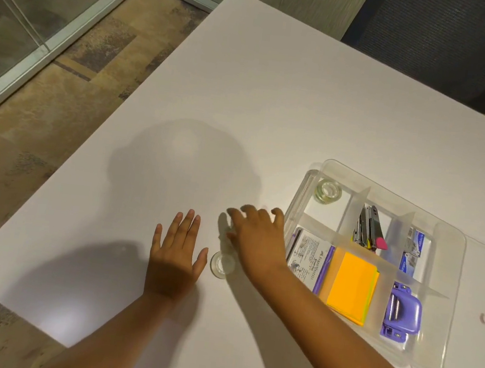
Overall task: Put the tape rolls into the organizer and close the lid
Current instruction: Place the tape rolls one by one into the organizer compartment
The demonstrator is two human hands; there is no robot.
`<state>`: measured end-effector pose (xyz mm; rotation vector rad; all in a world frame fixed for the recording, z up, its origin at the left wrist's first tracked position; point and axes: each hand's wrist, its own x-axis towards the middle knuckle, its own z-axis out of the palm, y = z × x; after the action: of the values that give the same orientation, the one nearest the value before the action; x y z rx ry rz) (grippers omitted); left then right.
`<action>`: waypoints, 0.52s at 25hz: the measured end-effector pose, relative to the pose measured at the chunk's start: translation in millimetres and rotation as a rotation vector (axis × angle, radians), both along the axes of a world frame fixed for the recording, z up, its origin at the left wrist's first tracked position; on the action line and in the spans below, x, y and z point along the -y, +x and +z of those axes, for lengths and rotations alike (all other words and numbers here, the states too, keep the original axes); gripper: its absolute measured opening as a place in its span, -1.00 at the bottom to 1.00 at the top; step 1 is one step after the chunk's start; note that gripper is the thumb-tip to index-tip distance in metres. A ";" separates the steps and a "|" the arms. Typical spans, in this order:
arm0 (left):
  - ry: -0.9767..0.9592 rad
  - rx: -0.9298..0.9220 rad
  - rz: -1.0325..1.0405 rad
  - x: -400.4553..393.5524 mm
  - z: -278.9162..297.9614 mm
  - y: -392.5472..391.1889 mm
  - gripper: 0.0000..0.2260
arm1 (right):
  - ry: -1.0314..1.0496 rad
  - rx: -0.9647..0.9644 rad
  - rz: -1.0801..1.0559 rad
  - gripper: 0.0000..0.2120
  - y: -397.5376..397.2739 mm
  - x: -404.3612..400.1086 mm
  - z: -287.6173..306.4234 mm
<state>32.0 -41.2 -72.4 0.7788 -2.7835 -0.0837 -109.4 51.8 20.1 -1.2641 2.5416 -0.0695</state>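
Note:
A clear plastic organizer point(311, 189) sits on the white table point(245, 98) at the right, its clear lid point(481, 320) folded open to the right. One clear tape roll point(328, 191) lies in the organizer's far left compartment. A second clear tape roll point(222, 264) lies on the table between my hands. My left hand point(176, 255) rests flat, fingers spread, just left of that roll. My right hand point(259, 238) hovers over the table beside the organizer's left wall, fingers apart and blurred, holding nothing.
Other compartments hold a stapler point(367, 226), orange sticky notes point(351, 286), a purple hole punch point(402, 313), staple boxes point(413, 250) and a crayon pack point(309, 253). A dark chair point(442, 40) stands behind the table. The table's left edge drops to carpet point(45, 116).

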 end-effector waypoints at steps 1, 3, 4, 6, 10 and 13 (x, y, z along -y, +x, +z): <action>-0.009 -0.002 0.000 -0.1 -0.2 0.1 -0.54 | 0.034 -0.008 0.000 -0.65 5.5 2.5 -5.3; -0.019 -0.011 -0.001 -0.9 0.5 -0.5 -0.54 | 0.101 -0.034 -0.029 -0.66 12.9 7.6 -11.3; -0.023 -0.015 -0.005 -0.9 0.9 -0.8 -0.54 | 0.133 -0.050 -0.055 -0.65 15.1 10.5 -13.0; -0.035 -0.016 -0.010 -0.4 0.7 -0.9 -0.54 | 0.169 -0.069 -0.105 -0.63 17.5 16.5 -14.8; -0.052 -0.019 -0.020 0.0 -1.4 -0.5 -0.53 | 0.154 -0.044 -0.152 -0.66 19.0 23.8 -15.2; -0.036 -0.019 -0.015 0.2 -1.3 -0.3 -0.53 | 0.090 -0.014 -0.171 -0.69 14.6 22.8 -7.8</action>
<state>31.6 -41.5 -73.7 0.7441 -2.7651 -0.0437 -94.8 28.9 12.3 -1.0158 2.6280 0.0162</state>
